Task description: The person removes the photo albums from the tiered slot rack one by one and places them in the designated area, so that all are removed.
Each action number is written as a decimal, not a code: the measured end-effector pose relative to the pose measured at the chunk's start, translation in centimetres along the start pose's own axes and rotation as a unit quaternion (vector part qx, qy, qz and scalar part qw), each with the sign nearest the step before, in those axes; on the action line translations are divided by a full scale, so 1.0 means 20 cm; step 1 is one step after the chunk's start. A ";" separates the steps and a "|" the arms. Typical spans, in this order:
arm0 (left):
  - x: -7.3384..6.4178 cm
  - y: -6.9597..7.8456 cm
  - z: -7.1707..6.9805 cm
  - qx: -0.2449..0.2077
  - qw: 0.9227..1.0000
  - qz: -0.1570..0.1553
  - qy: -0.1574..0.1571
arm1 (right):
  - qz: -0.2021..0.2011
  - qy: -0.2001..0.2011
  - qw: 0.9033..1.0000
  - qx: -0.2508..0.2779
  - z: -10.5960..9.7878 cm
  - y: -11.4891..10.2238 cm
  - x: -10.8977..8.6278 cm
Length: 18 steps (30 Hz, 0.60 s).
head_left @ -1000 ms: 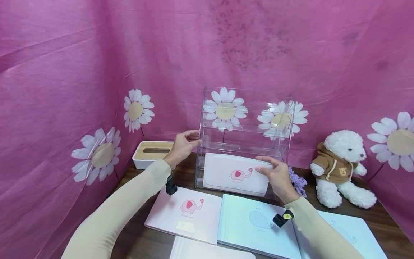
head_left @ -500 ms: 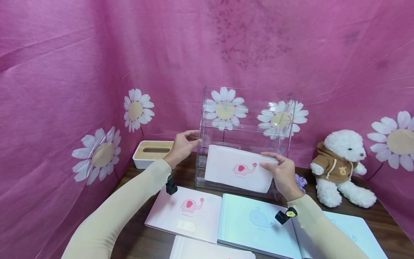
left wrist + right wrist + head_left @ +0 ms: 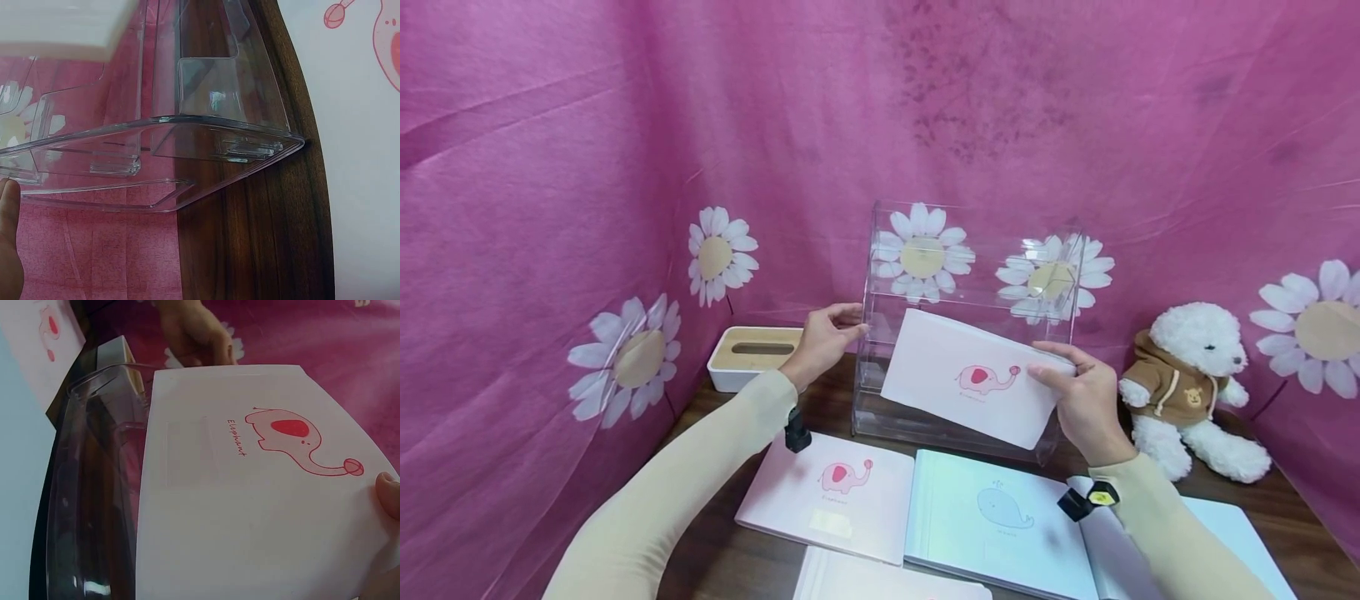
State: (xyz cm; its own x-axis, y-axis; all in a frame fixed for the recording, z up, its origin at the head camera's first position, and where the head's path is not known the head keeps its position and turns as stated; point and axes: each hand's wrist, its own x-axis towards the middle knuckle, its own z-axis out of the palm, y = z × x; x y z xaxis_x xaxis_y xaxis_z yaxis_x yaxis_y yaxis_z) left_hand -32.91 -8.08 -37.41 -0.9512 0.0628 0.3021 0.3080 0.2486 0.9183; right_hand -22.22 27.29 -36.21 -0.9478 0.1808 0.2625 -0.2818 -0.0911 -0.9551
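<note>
My right hand [image 3: 1086, 404] pinches a pale pink booklet [image 3: 936, 367] by its right end, thumb over the front cover. The cover carries a red elephant drawing, and the word "Elephant" reads clearly in the right wrist view. Tilted down to the right, the booklet hangs in front of a clear plastic tiered rack [image 3: 955, 429]. At the rack's left side edge, my left hand [image 3: 823, 337] grips the plastic between thumb and fingers. Only the left thumb [image 3: 9, 231] shows in the left wrist view, against the rack's rim.
On the wooden table lie another pink elephant booklet [image 3: 827, 525], a light blue whale booklet [image 3: 955, 533], a second blue one [image 3: 1232, 542] and a pale one [image 3: 880, 579]. A wood-lidded tissue box [image 3: 730, 362] stands left of the rack, a white plush bear [image 3: 1195, 400] right.
The right hand has lifted the pink booklet up and to the right, out of the rack's lowest tier, and tilted it. The left hand has stayed at the rack's side.
</note>
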 end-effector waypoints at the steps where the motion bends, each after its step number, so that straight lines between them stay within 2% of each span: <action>1: 0.00 0.00 0.00 0.000 1.000 0.002 0.000 | -0.004 -0.004 1.000 0.010 -0.01 -0.01 0.00; 10: -0.01 0.01 0.00 -0.004 1.000 0.003 -0.004 | 0.001 -0.027 0.996 0.087 -0.10 -0.10 -0.07; 15: -0.01 0.00 0.00 -0.004 1.000 0.003 -0.006 | 0.010 -0.036 0.994 0.100 -0.19 -0.14 -0.12; 18: -0.01 0.00 0.00 -0.006 1.000 0.000 -0.005 | 0.020 -0.042 0.995 0.090 -0.24 -0.15 -0.16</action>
State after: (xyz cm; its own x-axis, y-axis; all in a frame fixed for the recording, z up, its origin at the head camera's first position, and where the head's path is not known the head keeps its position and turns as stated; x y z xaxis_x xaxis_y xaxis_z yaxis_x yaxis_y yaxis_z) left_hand -32.72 -8.16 -37.44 -0.9512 0.0730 0.2997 0.3084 0.2367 0.9213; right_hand -17.68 31.77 -34.92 -0.9658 0.0924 0.2423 -0.2586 -0.2723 -0.9268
